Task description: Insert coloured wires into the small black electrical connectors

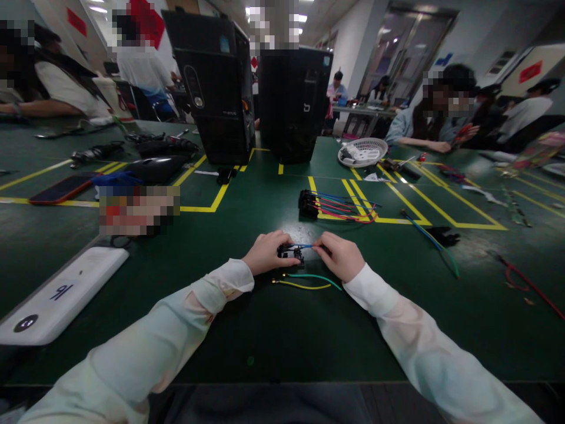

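At the middle of the green table, my left hand (268, 252) is closed around a small black connector housing (295, 257), thumb below and fingers above. A short blue wire (303, 245) runs from the housing to my right hand (341, 255), whose thumb and forefinger pinch its right end. Whether the wire's left end sits inside the housing I cannot tell. Just below my hands a green wire (312, 277) and a yellow wire (304, 286) lie loose, with metal terminals at their left ends.
Beyond my hands lies a black connector bundle (308, 204) with blue and red wires. Two black computer towers (216, 88) stand behind. A white basket (362, 152) sits at the back right, a white device (62, 297) at the left. Other people sit around the table.
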`<state>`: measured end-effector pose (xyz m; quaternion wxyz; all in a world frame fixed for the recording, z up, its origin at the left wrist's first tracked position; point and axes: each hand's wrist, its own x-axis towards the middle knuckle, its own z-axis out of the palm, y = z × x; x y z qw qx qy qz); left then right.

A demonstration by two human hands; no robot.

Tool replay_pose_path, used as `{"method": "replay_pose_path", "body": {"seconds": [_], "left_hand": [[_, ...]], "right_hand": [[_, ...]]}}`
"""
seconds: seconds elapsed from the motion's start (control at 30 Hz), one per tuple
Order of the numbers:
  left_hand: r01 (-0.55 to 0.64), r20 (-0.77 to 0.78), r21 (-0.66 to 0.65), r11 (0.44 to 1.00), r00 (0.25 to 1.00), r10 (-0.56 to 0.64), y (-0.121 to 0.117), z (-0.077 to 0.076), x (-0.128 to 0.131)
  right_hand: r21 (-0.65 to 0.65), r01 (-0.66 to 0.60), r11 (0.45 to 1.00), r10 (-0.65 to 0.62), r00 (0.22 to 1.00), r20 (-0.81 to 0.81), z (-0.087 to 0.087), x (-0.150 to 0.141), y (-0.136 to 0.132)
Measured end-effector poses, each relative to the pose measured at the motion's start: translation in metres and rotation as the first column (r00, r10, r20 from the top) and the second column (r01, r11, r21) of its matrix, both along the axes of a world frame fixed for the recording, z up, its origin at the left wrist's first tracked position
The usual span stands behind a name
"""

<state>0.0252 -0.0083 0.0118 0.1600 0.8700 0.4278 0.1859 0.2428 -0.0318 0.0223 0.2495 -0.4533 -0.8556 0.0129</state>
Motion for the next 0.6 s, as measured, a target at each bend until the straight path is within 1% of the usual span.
{"method": "replay_pose_path", "body": {"seconds": [0.07,0.17,0.2,0.27,0.37,0.43,0.5,0.6], "left_hand": [[0.004,-0.001,-0.006,1.0,1.0,-0.004,0.0,0.001,0.0],[0.003,0.005,-0.011,1.0,1.0,-0.003,-0.001,0.001,0.0],[0.001,0.009,-0.011,1.0,1.0,-0.001,0.0,0.001,0.0],[-0.002,0.011,-0.017,1.0,1.0,0.002,0.0,0.001,0.0],[-0.004,0.007,-0.029,1.0,1.0,0.004,0.0,0.001,0.0],[-0.009,0.002,-0.027,1.0,1.0,0.009,0.0,0.001,0.0],[-0.009,0.001,-0.021,1.0,1.0,0.009,0.0,0.001,0.0],[-0.005,0.006,-0.021,1.0,1.0,0.005,0.0,0.001,0.0]], "right_hand": [[-0.037,-0.027,0.999,0.027,1.0,0.005,-0.001,0.002,0.001],[-0.12,-0.096,0.988,0.1,0.995,0.026,-0.002,0.008,0.004],[-0.133,-0.116,0.984,0.122,0.992,0.035,-0.001,0.01,0.004],[-0.118,-0.145,0.982,0.151,0.987,0.047,0.003,0.015,0.004],[-0.037,-0.078,0.996,0.077,0.997,-0.007,0.009,0.019,0.003],[-0.017,-0.03,0.999,0.029,0.999,-0.017,0.01,0.02,0.003],[-0.066,-0.018,0.998,0.02,0.999,0.026,0.008,0.02,0.004],[-0.186,-0.052,0.981,0.07,0.994,0.089,0.004,0.02,0.005]]}}
